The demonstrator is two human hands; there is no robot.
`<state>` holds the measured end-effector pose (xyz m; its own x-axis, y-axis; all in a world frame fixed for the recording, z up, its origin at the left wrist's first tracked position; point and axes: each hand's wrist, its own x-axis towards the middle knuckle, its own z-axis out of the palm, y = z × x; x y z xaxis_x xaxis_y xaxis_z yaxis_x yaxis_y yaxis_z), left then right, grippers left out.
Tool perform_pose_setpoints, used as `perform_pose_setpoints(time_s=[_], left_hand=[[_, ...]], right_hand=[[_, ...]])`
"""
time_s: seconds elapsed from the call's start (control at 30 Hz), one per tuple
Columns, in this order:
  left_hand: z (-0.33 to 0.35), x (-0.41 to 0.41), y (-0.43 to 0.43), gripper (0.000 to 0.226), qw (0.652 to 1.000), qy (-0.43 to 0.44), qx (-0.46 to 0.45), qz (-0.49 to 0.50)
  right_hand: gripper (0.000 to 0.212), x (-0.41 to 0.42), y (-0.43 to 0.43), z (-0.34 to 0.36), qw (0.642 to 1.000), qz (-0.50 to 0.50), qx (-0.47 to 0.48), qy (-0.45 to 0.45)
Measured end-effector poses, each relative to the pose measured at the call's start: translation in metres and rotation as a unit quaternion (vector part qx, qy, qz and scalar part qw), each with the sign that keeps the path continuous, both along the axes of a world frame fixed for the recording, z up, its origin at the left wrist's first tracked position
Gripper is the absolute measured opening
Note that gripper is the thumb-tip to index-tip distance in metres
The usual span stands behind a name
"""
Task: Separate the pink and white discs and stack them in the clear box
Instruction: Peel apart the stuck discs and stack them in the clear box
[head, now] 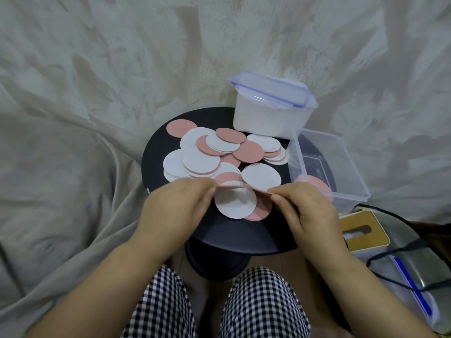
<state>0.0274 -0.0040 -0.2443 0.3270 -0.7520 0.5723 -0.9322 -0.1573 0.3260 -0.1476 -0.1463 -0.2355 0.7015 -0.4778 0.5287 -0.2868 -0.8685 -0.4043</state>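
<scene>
Matt, paper-like pink and white discs [219,152], smooth satin black table top [231,230], glossy see-through plastic of the clear box [353,172], cloudy plastic lidded tub [266,118], soft creased grey cloth [97,81], woven checked trousers [263,303], wood-look box lid [363,236]

We see pink and white discs [214,154] spread over a black table [156,147]. Nearest us, a white disc [235,203] covers a pink disc [262,208]. At right, the clear box [341,152] shows pink inside, and the far lid [273,91] is edged in blue. Our trousers [263,303] are black-and-white gingham. The cloth [97,69] is pale grey-beige.
</scene>
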Motion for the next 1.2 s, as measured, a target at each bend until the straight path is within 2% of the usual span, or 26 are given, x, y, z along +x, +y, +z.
perform_pose_setpoints(time_s=[0.07, 0.13, 0.2, 0.3, 0.4, 0.5, 0.63, 0.7, 0.77, 0.8, 0.87, 0.93, 1.1, 1.2], left_hand=[[0.011, 0.004, 0.002, 0.021, 0.993, 0.094, -0.050, 0.044], [0.020, 0.003, 0.002, 0.009, 0.966, 0.216, -0.111, 0.084], [0.026, -0.002, 0.000, 0.013, 0.924, 0.344, -0.133, 0.100], [0.029, -0.019, -0.004, 0.018, 0.842, 0.523, -0.121, 0.057], [0.027, -0.034, -0.005, 0.017, 0.783, 0.613, -0.111, 0.014], [0.022, -0.040, -0.005, 0.006, 0.758, 0.642, -0.115, -0.009], [0.021, -0.041, -0.004, 0.007, 0.759, 0.639, -0.126, -0.002], [0.022, -0.034, -0.002, 0.005, 0.759, 0.633, -0.150, 0.021], [0.021, -0.024, 0.002, 0.005, 0.771, 0.611, -0.169, 0.050], [0.022, -0.019, 0.004, 0.005, 0.779, 0.598, -0.175, 0.063], [0.021, -0.013, 0.007, 0.006, 0.797, 0.572, -0.178, 0.082], [0.021, -0.011, 0.009, 0.006, 0.801, 0.565, -0.178, 0.085], [0.016, -0.013, 0.008, 0.006, 0.787, 0.589, -0.170, 0.064], [0.014, -0.015, 0.005, 0.005, 0.790, 0.587, -0.164, 0.059]], right_hand=[[0.020, 0.001, 0.003, 0.009, 0.998, -0.013, 0.044, -0.040], [0.012, 0.004, 0.005, 0.017, 0.987, -0.012, 0.142, -0.078], [0.019, 0.009, 0.007, 0.021, 0.969, -0.005, 0.227, -0.102], [0.018, 0.018, 0.009, 0.024, 0.946, 0.003, 0.297, -0.127], [0.016, 0.024, 0.013, 0.024, 0.937, 0.004, 0.317, -0.150], [0.013, 0.028, 0.016, 0.021, 0.930, -0.003, 0.332, -0.156], [0.008, 0.030, 0.016, 0.013, 0.932, -0.014, 0.333, -0.140], [0.012, 0.029, 0.014, 0.011, 0.953, -0.031, 0.274, -0.123], [0.021, 0.028, 0.009, 0.010, 0.983, -0.045, 0.176, -0.041], [0.033, 0.029, 0.007, 0.009, 0.989, -0.044, 0.137, 0.025], [0.054, 0.029, 0.002, 0.004, 0.983, -0.033, 0.106, 0.149], [0.059, 0.030, 0.001, 0.001, 0.972, -0.028, 0.107, 0.207], [0.048, 0.027, -0.002, -0.003, 0.977, -0.020, 0.090, 0.190], [0.030, 0.023, 0.000, -0.001, 0.988, -0.023, 0.102, 0.110]])
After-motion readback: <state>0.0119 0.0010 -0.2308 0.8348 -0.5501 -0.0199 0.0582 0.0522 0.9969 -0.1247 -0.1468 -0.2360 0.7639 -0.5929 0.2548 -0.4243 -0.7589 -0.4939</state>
